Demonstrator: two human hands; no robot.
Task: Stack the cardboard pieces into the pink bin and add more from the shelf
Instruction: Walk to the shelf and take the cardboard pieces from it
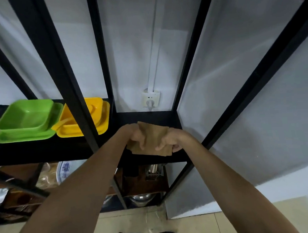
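A small pile of brown cardboard pieces [151,137] lies on the black shelf board [149,116] of a metal rack. My left hand [135,136] grips the pile's left side, fingers curled over the top. My right hand [171,142] holds the right front corner, thumb underneath. Both arms reach forward from the bottom of the view. No pink bin is in view.
Green square dishes [27,120] and yellow square dishes [85,120] sit on the shelf to the left. Black rack uprights [72,96] stand between them and my hands. A wall socket [150,99] is behind. Lower shelves hold plates and metal pots.
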